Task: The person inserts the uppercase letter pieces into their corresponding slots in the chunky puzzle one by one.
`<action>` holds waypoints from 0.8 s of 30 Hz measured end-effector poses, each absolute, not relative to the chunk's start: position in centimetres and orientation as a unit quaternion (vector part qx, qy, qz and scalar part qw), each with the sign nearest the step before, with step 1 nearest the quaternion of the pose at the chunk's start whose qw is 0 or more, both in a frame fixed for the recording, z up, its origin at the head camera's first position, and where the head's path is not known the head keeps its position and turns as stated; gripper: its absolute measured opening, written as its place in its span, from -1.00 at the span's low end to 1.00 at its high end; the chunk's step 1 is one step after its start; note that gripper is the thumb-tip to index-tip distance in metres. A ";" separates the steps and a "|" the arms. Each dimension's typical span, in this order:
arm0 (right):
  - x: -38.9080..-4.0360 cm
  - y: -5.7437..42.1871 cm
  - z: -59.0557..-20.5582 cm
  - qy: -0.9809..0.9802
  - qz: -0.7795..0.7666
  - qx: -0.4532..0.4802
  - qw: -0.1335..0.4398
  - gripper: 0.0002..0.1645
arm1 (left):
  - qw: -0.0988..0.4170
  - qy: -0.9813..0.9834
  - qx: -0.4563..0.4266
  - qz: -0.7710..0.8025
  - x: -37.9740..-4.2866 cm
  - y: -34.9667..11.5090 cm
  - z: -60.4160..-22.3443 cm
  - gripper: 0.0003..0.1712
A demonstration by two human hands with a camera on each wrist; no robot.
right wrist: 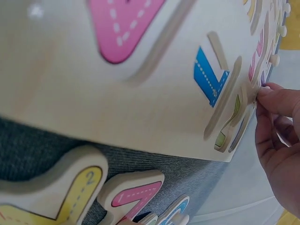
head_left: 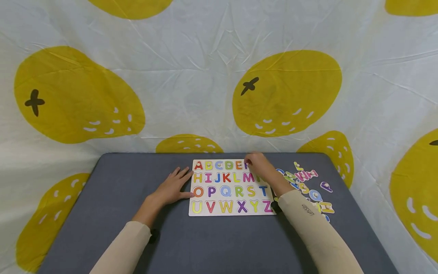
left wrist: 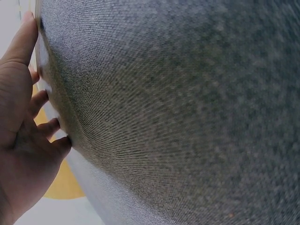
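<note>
Alphabet board [head_left: 219, 198] shows all four letter rows [head_left: 225, 191] only in head view.

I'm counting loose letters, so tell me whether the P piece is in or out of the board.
Out: the P piece lies on the table, right of the board, not touching it.

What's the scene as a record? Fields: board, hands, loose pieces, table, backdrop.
board: alphabet puzzle, four rows; knobbed pieces at A to E
left hand: fingers spread, at board's left edge
right hand: pinches purple letter piece right of E, partly hidden
loose pieces: letters, mostly clustered right of board
table: dark grey
backdrop: white, yellow fruit pattern
</note>
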State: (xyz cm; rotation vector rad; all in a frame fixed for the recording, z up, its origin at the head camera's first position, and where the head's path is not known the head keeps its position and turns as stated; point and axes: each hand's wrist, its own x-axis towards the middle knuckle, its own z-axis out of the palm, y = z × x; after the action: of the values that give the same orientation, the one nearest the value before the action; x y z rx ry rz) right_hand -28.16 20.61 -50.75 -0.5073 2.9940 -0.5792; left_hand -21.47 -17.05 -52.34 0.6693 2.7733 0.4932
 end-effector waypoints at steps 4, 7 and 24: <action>-28.1 20.6 -50.6 0.966 -0.191 -0.170 0.030 -0.87 | 0.119 0.950 0.232 0.170 -21.4 -17.1 -52.3 0.11; -28.0 20.6 -50.5 0.965 -0.197 -0.170 0.030 -0.86 | 0.118 0.950 0.233 0.172 -21.3 -17.1 -52.2 0.10; -26.4 25.1 -48.0 0.961 -0.231 -0.148 0.016 -0.67 | 0.114 0.951 0.232 0.170 -21.6 -17.1 -52.7 0.12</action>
State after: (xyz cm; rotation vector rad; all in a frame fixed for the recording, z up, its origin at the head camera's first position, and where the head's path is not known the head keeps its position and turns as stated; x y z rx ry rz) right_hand -26.40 25.06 -48.03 -0.4599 2.9901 -0.7194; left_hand -21.64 -17.14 -52.65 0.6819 2.7886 0.4992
